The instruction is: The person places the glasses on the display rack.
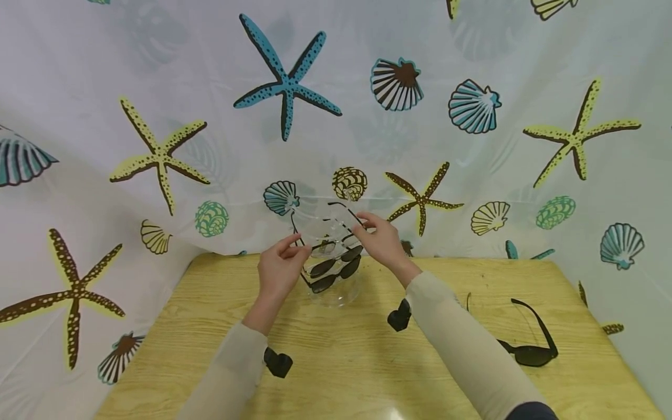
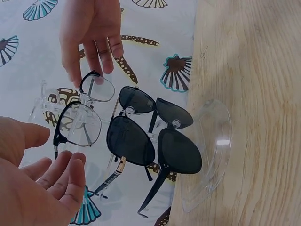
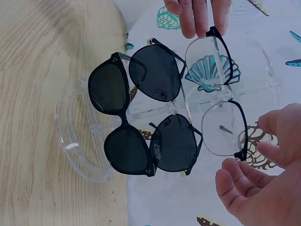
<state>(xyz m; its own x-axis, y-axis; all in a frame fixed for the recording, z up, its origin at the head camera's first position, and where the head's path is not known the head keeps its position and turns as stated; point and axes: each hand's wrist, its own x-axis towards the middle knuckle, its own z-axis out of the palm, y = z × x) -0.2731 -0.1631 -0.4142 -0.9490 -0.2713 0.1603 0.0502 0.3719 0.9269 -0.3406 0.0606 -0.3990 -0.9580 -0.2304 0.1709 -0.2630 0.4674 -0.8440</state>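
A clear plastic display stand [image 1: 340,300] holds eyewear in tiers. Black-framed sunglasses [image 3: 126,150] sit lowest, and sunglasses with thin gold parts [image 2: 130,140] hang just above them. Higher up are clear-lens eyeglasses [image 3: 243,125] with black upper rims, resting across the stand. My left hand [image 1: 283,262] is beside one hinge of these eyeglasses, thumb apart from the loosely bent fingers. My right hand [image 1: 382,240] is at the opposite hinge, its fingertips [image 3: 230,165] right at the frame corner and the thumb spread away. Neither hand curls round the frame.
Another pair of black sunglasses [image 1: 534,356] lies on the wooden table [image 1: 336,373] at the right, temples raised. Behind the stand hangs a white cloth [image 1: 336,157] printed with starfish and shells, which also lines both sides.
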